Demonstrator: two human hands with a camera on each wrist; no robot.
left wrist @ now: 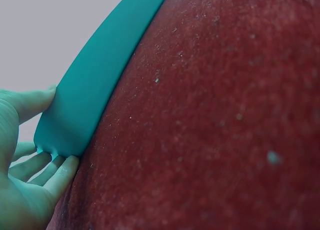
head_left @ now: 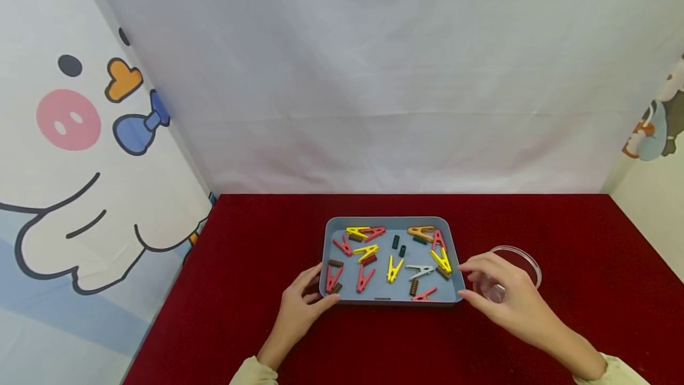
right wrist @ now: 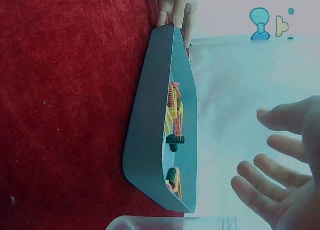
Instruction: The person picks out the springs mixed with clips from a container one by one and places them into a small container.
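Observation:
A shallow blue-grey tray (head_left: pixel 392 293) lies on the red cloth. Spread inside it are V-shaped plastic clips, among them a yellow clip (head_left: pixel 394 270), a red clip (head_left: pixel 365 281) and a pale grey clip (head_left: pixel 421 270). Small coiled springs, such as a brown spring (head_left: pixel 414 287) and a dark green spring (head_left: pixel 396 242), lie between them. My left hand (head_left: pixel 302 302) grips the tray's near left corner, thumb on the front wall and fingers along the side. Close beside the right end, my right hand (head_left: pixel 504 290) holds nothing, its fingers spread and apart from the tray in the right wrist view.
A clear round dish (head_left: pixel 538 275) stands right of the tray, partly hidden behind my right hand. Red cloth (head_left: pixel 256 248) covers the table. White curtain (head_left: pixel 406 76) hangs behind, and a cartoon-printed curtain (head_left: pixel 107 207) borders the left side.

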